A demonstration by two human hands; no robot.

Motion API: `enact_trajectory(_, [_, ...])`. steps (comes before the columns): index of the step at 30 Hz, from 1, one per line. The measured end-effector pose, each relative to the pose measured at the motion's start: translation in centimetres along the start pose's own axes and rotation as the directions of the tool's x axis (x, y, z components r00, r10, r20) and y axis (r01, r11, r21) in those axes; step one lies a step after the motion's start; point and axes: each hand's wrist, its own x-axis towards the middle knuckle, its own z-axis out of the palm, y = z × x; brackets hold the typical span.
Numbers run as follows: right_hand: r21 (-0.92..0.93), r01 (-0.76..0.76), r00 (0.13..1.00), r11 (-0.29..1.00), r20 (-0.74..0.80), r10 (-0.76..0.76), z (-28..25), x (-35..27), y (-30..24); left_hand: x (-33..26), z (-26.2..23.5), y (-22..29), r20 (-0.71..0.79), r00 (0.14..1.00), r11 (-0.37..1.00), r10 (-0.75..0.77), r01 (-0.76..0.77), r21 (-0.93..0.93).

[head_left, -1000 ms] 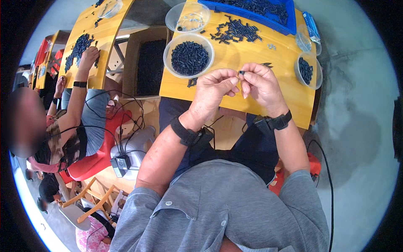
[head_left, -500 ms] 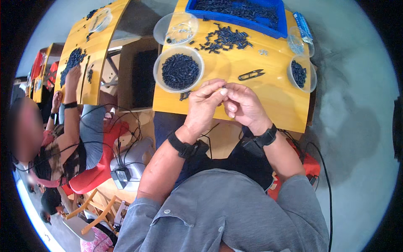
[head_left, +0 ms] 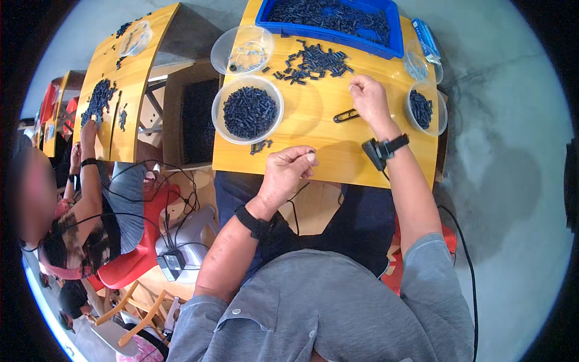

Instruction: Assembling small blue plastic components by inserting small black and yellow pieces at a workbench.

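Note:
My left hand is closed in a pinch just over the near table edge, with a small dark piece at its thumb and fingertip. My right hand reaches forward, its fingers pinched together low over the yellow table; whatever is between them is hidden. Below its fingers lie black thread snips, partly covered by the hand. Left of the snips stands a clear round tub full of short black tubular pieces. Farther off, a loose pile of the same black pieces is spread on the table.
A blue tray of black pieces sits at the far edge. Clear tubs hold small parts, and another tub of black pieces stands at the right. Several stray pieces lie near the left tub. Another person works at a table to the left.
My hands were together over the near edge and have parted. The right moved forward and up past the snips; the left came slightly down and toward me, still pinched.

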Motion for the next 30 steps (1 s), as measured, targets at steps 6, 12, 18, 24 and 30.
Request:
enact_trajectory(6, [-0.139,0.043,0.999,0.989,0.023,-0.040,1.2,2.1,-0.7,-0.3,-0.4,0.4,-0.035,0.997,0.997,-0.066,0.064,-0.050])
enact_trajectory(12, [-0.336,0.097,0.995,0.937,-0.004,-0.104,2.1,2.3,-0.7,-0.4,-0.9,0.1,-0.008,1.000,0.997,-0.001,0.000,-0.073])
enact_trajectory(18, [-0.283,0.207,0.975,0.937,-0.020,-0.222,1.9,1.9,-0.1,-0.5,-0.6,0.7,0.015,0.995,0.990,0.095,-0.093,-0.107])
enact_trajectory(24, [0.293,-0.143,0.953,0.945,0.300,0.051,-1.4,-2.9,-6.7,-1.7,-0.2,3.1,0.034,0.956,0.952,0.293,-0.288,-0.104])
enact_trajectory(30, [0.421,-0.186,0.842,0.888,0.534,-0.077,-4.8,-7.5,-13.1,-3.3,0.7,4.2,0.038,0.939,0.937,0.341,-0.336,-0.097])
